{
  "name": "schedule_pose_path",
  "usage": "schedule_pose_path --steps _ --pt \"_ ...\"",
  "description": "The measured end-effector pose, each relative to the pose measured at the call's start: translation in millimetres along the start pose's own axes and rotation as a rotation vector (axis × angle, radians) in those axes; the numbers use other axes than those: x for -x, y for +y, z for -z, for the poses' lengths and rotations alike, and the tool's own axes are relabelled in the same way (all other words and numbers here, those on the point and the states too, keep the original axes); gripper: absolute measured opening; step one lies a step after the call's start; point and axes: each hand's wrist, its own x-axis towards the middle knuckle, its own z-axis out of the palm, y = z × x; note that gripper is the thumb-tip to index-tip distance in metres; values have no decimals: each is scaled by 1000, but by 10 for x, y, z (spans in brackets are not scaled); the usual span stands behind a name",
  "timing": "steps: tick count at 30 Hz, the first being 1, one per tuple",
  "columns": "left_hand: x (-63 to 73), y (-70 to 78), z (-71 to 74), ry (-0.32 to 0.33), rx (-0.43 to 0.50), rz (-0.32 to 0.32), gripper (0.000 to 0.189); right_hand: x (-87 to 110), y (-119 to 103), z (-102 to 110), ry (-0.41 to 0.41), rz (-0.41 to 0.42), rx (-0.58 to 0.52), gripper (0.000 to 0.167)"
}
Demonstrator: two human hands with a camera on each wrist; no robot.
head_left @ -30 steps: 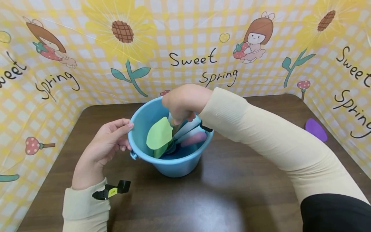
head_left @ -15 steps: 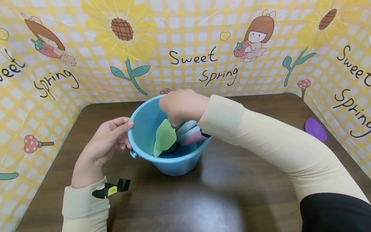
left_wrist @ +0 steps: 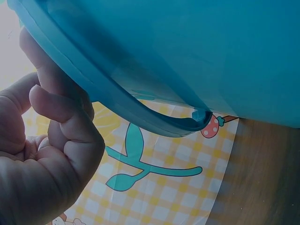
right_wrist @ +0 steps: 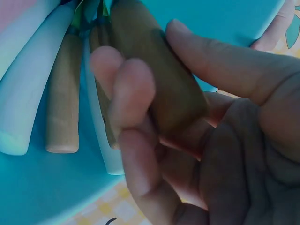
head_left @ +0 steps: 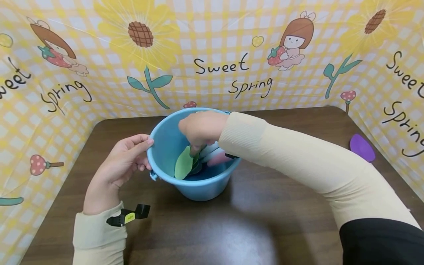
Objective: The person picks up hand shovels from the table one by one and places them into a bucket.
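My left hand [head_left: 120, 158] pinches the left rim of a light blue bucket [head_left: 202, 191], thumb over the edge. In the left wrist view, curled fingers show beside the bucket's rim and handle. Inside the bucket, my right hand [head_left: 203, 129] holds a spatula [head_left: 183, 165] with a light green head, pointing down. The right wrist view shows its thick wooden handle [right_wrist: 154, 61] between thumb and fingers. Beside it are another wooden handle [right_wrist: 63, 98] and pale blue handles [right_wrist: 33, 84]. A pink piece [head_left: 216, 158] lies at the bucket's right. My right hand hides part of the contents.
A purple piece [head_left: 362, 147] lies on the right edge of the brown wooden table [head_left: 198, 235]. Yellow checked cloth [head_left: 225, 44] with printed flowers and figures surrounds the table on three sides. My right forearm crosses the bucket's right rim.
My right hand has gone lower into the bucket with the green spatula, whose head turned and sank toward the bottom. The left hand has stayed on the rim.
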Motion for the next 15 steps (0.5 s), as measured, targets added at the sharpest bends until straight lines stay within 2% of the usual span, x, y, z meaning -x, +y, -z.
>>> schedule_pose_path --steps 3,9,12,15 --pt "2 -7 -2 1 4 5 11 5 12 5 -15 32 -10 50" --pt "4 -11 -1 -2 12 -1 11 45 93 74 -38 88 -47 35" --pt "3 -11 1 -2 16 -6 11 103 182 144 -48 105 -113 40" --pt "-5 -11 -4 -6 14 -7 12 188 323 212 -28 122 -196 28"
